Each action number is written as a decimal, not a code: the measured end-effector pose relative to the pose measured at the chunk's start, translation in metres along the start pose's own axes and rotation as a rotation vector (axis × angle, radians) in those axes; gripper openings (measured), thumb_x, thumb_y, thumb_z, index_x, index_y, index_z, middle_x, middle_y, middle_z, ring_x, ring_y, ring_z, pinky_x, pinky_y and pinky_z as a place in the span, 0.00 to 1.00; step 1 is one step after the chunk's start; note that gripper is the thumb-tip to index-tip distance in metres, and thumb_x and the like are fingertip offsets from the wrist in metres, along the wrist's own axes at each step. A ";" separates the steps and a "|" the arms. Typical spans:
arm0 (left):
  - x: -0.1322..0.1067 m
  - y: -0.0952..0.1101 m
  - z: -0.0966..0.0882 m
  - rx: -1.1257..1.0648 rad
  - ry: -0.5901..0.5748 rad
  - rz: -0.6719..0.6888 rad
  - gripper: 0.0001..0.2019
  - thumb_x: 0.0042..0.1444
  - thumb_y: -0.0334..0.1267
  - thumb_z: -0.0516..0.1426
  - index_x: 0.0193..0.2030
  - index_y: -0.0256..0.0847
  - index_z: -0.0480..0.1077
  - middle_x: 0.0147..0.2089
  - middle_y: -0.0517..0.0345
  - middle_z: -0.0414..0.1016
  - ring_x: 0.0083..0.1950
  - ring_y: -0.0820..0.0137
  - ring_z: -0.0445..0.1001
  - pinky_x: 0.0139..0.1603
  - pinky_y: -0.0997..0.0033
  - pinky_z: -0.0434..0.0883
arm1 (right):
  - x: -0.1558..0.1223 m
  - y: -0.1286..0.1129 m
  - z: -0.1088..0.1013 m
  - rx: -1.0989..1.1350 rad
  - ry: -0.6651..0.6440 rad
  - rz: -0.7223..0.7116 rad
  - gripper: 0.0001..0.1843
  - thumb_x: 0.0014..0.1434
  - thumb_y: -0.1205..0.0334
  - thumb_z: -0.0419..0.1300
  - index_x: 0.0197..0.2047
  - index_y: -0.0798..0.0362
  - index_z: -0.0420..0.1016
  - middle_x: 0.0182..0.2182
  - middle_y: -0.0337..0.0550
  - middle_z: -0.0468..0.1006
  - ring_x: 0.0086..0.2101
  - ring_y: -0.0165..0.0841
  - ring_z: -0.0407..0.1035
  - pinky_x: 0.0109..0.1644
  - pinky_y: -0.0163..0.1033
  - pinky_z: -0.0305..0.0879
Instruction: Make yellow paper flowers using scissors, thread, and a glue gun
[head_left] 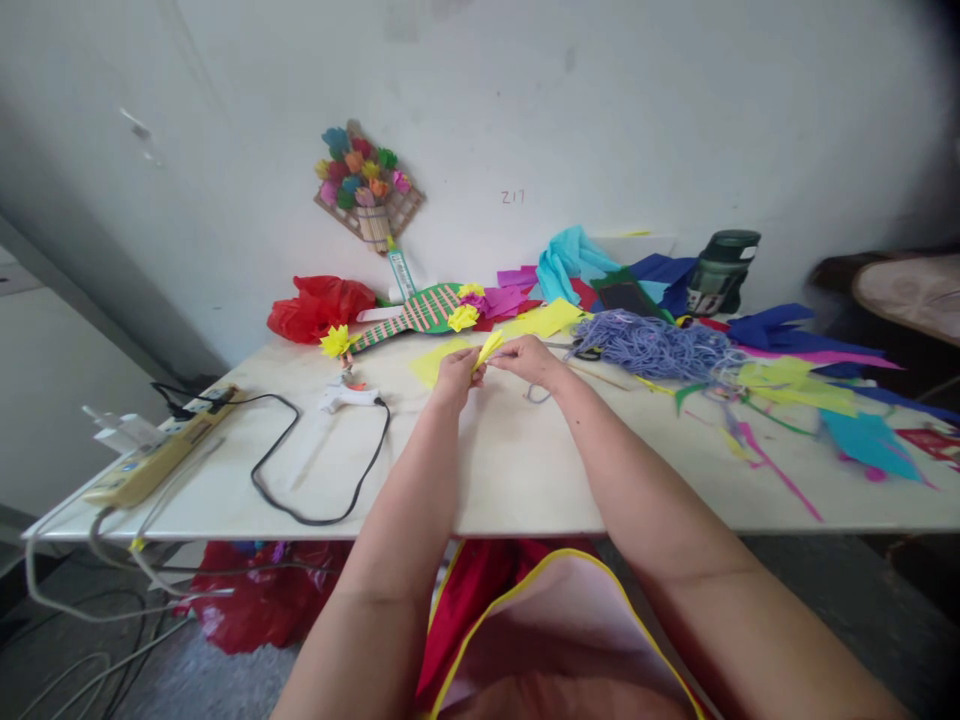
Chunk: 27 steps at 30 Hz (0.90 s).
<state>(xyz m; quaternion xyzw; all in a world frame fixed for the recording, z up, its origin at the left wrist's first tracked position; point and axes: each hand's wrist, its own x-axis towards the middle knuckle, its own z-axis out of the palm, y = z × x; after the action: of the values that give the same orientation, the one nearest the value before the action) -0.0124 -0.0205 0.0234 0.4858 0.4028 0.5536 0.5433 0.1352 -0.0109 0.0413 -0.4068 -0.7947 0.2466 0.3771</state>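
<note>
Above the middle of the table, my left hand (456, 376) is closed on a gathered piece of yellow crepe paper (490, 346), which sticks up between the two hands. The fingers of my right hand (529, 360) are pinched together at the lower end of this paper. A thin strand of purple yarn (537, 394) loops just below the right hand and seems to run into its fingertips, though the grip is too small to see clearly. Close behind the left hand lies a flat yellow sheet (437, 362). Scissors (587, 353) lie right of the hands, partly under a yarn heap (652, 345).
Left of the hands are a white glue gun (351, 396), its black cord, and a power strip (161, 450). A green lute-shaped craft (431, 310) with yellow paper flowers lies behind. Coloured paper and a dark bottle (724, 272) stand at back right. A flower craft (367, 185) leans on the wall.
</note>
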 end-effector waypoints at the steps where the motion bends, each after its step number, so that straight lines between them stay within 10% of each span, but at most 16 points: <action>1: 0.000 0.000 0.000 0.033 0.005 0.011 0.07 0.49 0.37 0.55 0.29 0.34 0.67 0.18 0.64 0.61 0.16 0.82 0.56 0.16 0.80 0.56 | 0.000 -0.001 0.000 -0.030 0.012 0.007 0.18 0.47 0.56 0.56 0.14 0.54 0.57 0.15 0.32 0.49 0.21 0.24 0.47 0.26 0.34 0.42; 13: -0.003 0.004 0.004 0.343 -0.002 -0.011 0.09 0.51 0.35 0.55 0.24 0.34 0.68 0.15 0.62 0.62 0.13 0.82 0.55 0.15 0.80 0.57 | -0.001 -0.003 -0.006 -0.223 0.060 -0.009 0.13 0.47 0.58 0.58 0.16 0.55 0.64 0.15 0.33 0.57 0.22 0.25 0.52 0.27 0.33 0.44; 27: -0.015 0.010 -0.001 0.408 -0.405 -0.238 0.11 0.46 0.41 0.61 0.30 0.32 0.73 0.16 0.59 0.64 0.16 0.79 0.59 0.16 0.79 0.56 | -0.005 0.008 -0.022 -0.052 -0.158 0.045 0.10 0.42 0.58 0.60 0.18 0.56 0.70 0.16 0.33 0.64 0.22 0.25 0.55 0.27 0.32 0.47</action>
<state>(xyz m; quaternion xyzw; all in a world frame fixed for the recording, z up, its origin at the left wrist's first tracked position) -0.0161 -0.0358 0.0315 0.6346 0.4433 0.2858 0.5649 0.1583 -0.0090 0.0472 -0.4133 -0.8188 0.2657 0.2969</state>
